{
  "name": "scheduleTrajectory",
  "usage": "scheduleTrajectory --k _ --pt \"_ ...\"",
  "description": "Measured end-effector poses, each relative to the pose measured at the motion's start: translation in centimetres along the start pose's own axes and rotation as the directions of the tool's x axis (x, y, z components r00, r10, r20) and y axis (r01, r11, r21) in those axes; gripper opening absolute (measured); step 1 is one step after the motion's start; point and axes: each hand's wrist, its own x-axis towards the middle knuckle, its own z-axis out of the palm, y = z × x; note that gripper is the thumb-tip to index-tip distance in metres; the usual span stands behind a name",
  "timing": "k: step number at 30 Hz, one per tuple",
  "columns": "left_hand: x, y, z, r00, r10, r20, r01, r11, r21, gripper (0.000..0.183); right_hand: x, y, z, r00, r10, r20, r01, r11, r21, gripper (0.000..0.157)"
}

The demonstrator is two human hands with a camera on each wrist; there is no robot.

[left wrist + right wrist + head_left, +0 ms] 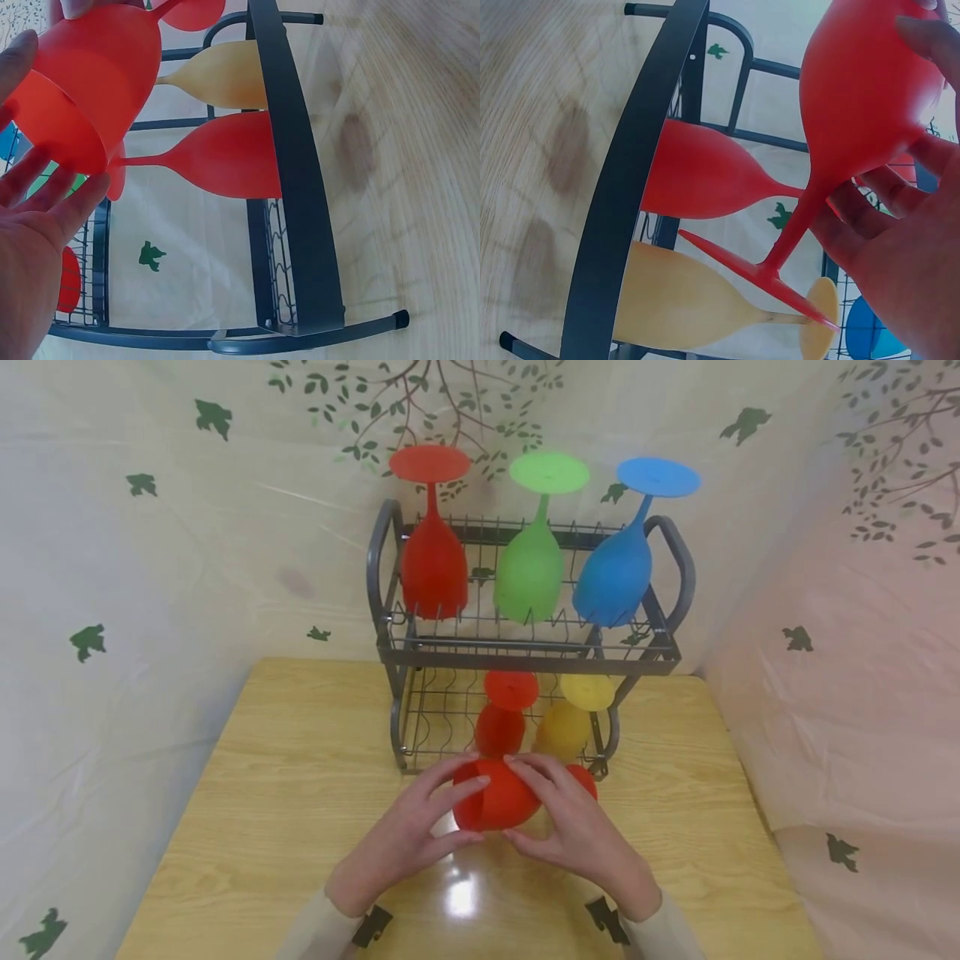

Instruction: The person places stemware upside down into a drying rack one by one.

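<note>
Both hands hold a red plastic wine glass (504,795) sideways in front of the rack, its mouth to the left and its foot to the right. My left hand (405,831) grips the glass at its rim, thumb below and fingers above. Around the lower bowl, towards the stem, curls my right hand (577,827). The right wrist view shows the held glass's stem and foot (757,274) free of the fingers. Just behind, another red wine glass (500,727) and a yellow wine glass (562,731) stand upside down on the lower tier.
A black two-tier wire rack (528,658) stands on the wooden table (247,793). Its upper tier bears upside-down red (434,568), green (529,572) and blue (615,577) wine glasses. A pale cloth (150,568) with leaf prints hangs behind and at the sides.
</note>
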Motion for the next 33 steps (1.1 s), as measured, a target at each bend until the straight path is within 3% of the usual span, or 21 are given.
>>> scheduleTrajectory --k 6,13,18,24,28,33 --pt "-0.4 -0.3 0.2 1.0 -0.004 -0.028 0.003 0.999 -0.033 0.072 0.0 0.0 -0.3 1.0 -0.024 -0.014 0.024 0.999 -0.023 0.093" --pt "-1.1 -0.6 0.4 0.993 -0.078 -0.091 0.066 0.991 -0.12 0.071 -0.4 0.1 -0.9 0.989 -0.049 -0.138 0.047 0.999 -0.017 0.086" --pt "-1.9 -1.0 0.7 0.975 -0.154 -0.159 0.123 0.974 -0.192 0.067 -0.4 0.4 -1.3 0.958 -0.097 -0.269 0.104 0.995 0.012 0.081" --pt "-2.5 -1.6 1.0 0.952 -0.189 -0.242 0.124 0.958 -0.26 0.06 -0.4 1.1 -1.3 0.913 -0.125 -0.388 0.155 0.987 0.045 0.079" --pt "-2.7 -1.9 1.0 0.942 -0.226 -0.248 0.115 0.912 -0.394 0.06 -0.6 1.4 -1.2 0.891 -0.102 -0.443 0.145 0.987 0.064 0.08" --pt "-3.2 -2.0 0.9 0.924 -0.312 -0.222 0.136 0.809 -0.572 0.075 -0.9 2.0 -1.0 0.852 -0.084 -0.517 0.165 0.98 0.112 0.082"
